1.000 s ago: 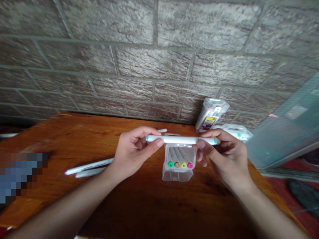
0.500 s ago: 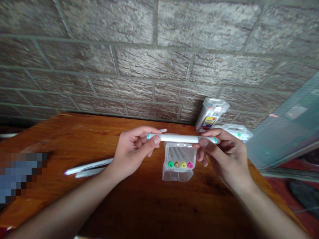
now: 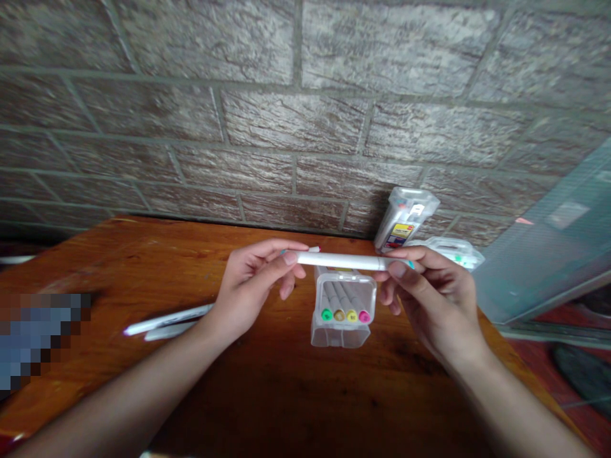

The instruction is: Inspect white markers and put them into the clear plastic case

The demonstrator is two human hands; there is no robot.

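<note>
A white marker [image 3: 340,260] with turquoise ends is held level between my two hands, above the table. My left hand [image 3: 255,280] pinches its left end between thumb and fingers. Closed round the right end is my right hand [image 3: 427,286]. Just below the marker, a clear plastic case [image 3: 340,337] lies with its open end towards me. Inside it are several markers [image 3: 344,305] with green, brown, yellow and pink ends. Partly behind my left hand, the tip of another marker [image 3: 315,249] with a red end shows.
Two loose markers [image 3: 167,319] lie on the wooden table [image 3: 267,381] by my left forearm. At the back right, a clear case with a yellow label [image 3: 405,219] stands against the brick wall [image 3: 258,121]. Beside it lies another clear case [image 3: 458,251].
The marker's left end has risen slightly, and my left thumb now covers more of its turquoise end. Both hands keep hold of it. The case below stays in place.
</note>
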